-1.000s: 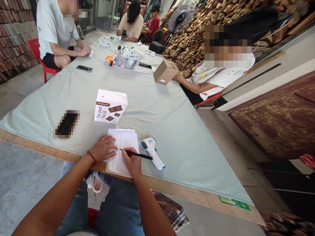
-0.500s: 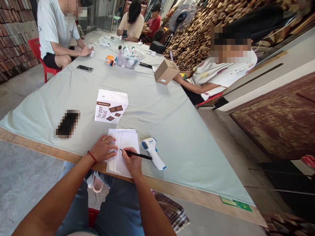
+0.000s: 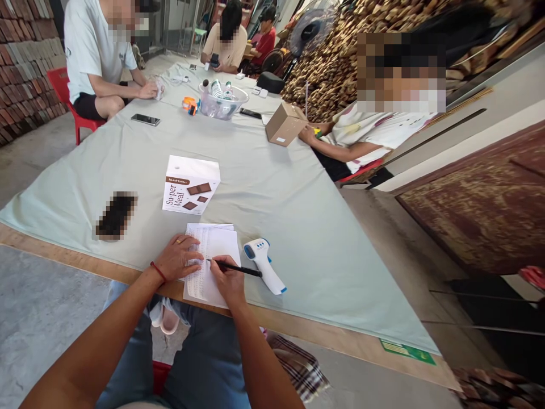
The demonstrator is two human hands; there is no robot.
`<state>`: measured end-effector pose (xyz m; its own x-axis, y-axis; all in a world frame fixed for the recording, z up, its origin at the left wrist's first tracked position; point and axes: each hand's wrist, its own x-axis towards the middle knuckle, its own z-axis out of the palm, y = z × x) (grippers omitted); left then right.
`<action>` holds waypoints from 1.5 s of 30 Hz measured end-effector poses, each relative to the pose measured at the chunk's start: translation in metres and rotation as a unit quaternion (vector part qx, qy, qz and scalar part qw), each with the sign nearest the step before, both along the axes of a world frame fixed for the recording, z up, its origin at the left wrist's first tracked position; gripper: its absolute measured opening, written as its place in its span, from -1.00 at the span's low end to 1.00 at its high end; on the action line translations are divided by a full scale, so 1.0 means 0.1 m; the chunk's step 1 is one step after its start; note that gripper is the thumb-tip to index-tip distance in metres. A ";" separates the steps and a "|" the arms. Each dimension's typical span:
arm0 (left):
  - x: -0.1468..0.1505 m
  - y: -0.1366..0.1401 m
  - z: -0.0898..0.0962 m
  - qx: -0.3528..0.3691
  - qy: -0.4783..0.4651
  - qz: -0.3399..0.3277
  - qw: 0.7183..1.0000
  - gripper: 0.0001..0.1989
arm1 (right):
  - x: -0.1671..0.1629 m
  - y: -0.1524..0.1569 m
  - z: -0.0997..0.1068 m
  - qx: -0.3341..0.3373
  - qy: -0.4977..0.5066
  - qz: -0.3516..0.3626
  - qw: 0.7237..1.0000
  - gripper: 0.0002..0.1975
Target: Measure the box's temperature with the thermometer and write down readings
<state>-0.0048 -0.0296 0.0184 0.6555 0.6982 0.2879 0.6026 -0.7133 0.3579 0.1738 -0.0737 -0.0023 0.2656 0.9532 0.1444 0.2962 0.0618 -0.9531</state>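
White sheets of paper (image 3: 227, 244) lie at the table's near edge, with rows of small handwriting down their left part. My left hand (image 3: 176, 258) rests open and flat on the left side of the paper. Between the fingers of my right hand (image 3: 229, 279) is a black pen (image 3: 244, 270), its tip on the sheet close to my left fingertips. To the right of the paper a white and blue infrared thermometer (image 3: 266, 267) lies on its side. Just beyond the paper stands a white Super Meal box (image 3: 191, 184) with brown chocolate pictures.
A blurred dark object (image 3: 116, 216) lies to the left. Farther off are a phone (image 3: 145, 119), an orange tape dispenser (image 3: 189, 105), a clear basin (image 3: 223, 102) of bottles and a cardboard box (image 3: 286, 124). Other people sit around the cloth-covered table (image 3: 315, 250).
My hands, the pen and the paper keep nearly the same places. The view has shifted very slightly. The person on the right has moved their head a little.
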 end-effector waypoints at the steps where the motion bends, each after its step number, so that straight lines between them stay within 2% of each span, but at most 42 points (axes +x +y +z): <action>1: 0.00 0.00 0.00 -0.001 0.000 0.000 1.000 -0.81 | 0.00 0.00 0.00 0.000 -0.001 0.000 1.000 -0.84; 45: -0.01 0.01 -0.04 0.004 -0.011 -0.007 1.000 -0.81 | -0.02 0.00 0.03 0.007 0.014 -0.025 1.000 -0.85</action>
